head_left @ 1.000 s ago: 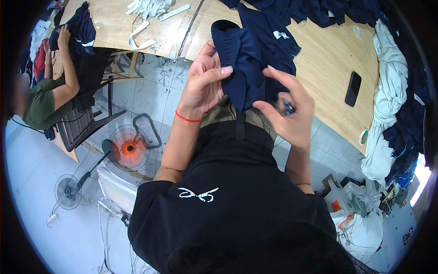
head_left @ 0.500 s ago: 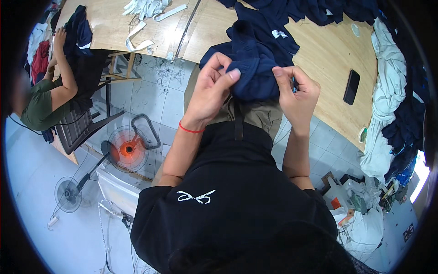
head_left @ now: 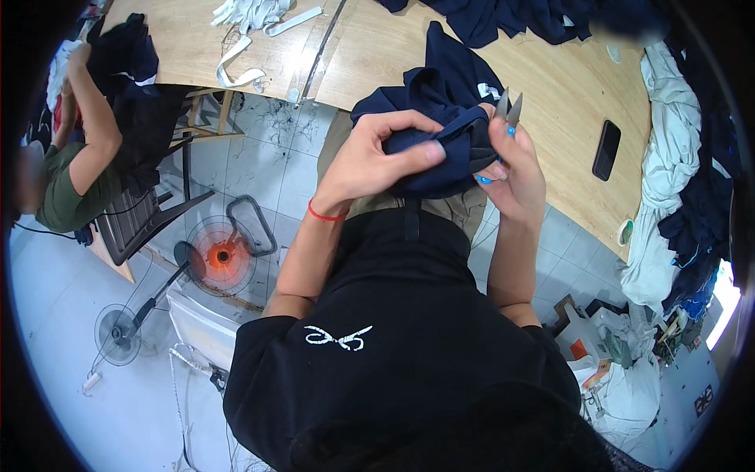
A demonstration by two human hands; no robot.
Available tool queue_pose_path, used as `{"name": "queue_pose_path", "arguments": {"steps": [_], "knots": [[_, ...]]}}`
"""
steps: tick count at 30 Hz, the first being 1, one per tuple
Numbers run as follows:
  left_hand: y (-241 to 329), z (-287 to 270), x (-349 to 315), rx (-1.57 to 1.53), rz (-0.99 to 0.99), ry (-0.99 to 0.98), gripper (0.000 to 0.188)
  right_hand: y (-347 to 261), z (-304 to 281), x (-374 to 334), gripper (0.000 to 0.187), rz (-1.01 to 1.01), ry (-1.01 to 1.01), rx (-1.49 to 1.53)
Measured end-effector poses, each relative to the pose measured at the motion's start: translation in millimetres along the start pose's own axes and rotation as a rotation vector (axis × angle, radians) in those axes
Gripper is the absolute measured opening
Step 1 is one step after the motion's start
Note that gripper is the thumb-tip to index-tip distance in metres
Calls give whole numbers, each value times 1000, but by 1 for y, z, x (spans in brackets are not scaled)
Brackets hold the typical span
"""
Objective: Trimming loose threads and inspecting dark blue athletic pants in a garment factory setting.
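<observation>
A dark navy garment (head_left: 440,86) is bunched up at the table's near edge, its far end resting on the wood, with a small white label near its right side. My left hand (head_left: 377,153) pinches a fold of it between thumb and fingers; a red cord circles that wrist. In my right hand (head_left: 519,165) sits a pair of thread snips (head_left: 510,110) with blue parts, its two pointed blades sticking up past the fingers, apart at the tips. The fingers of that hand also touch the garment's right edge, where a darker inner layer shows.
On the wooden table (head_left: 562,118) lie a black phone (head_left: 605,149), white fabric strips (head_left: 236,67) and more navy clothing (head_left: 503,20). Pale cloth (head_left: 668,141) hangs at the right edge. To the left, a co-worker (head_left: 82,169) handles clothes beside a chair; a fan (head_left: 222,256) stands nearby.
My right hand has turned, so the snips' blades now point up into view. The garment has been shifted and refolded between my hands, and my left hand has moved slightly right.
</observation>
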State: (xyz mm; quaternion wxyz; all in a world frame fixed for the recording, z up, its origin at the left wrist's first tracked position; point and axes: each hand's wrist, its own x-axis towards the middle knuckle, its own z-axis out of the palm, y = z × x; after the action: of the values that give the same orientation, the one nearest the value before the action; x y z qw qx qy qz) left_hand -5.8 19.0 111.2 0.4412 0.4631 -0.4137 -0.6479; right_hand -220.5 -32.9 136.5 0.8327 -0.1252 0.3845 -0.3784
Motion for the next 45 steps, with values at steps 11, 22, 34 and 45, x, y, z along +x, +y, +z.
{"name": "queue_pose_path", "arguments": {"steps": [11,22,34,45], "knots": [[-15,-15,-5,-306,-32,-38,12,21,-5,12,18,-618,92,-958],[-32,-70,2,1016,280,605,36,3,-119,33,50,-718,423,-1262],[-24,-111,40,1037,636,965,45,-42,-41,-59,22,-522,-174,-839],[-79,6,117,759,484,163,22,-163,-34,-216,13,-1789,1012,-151]]}}
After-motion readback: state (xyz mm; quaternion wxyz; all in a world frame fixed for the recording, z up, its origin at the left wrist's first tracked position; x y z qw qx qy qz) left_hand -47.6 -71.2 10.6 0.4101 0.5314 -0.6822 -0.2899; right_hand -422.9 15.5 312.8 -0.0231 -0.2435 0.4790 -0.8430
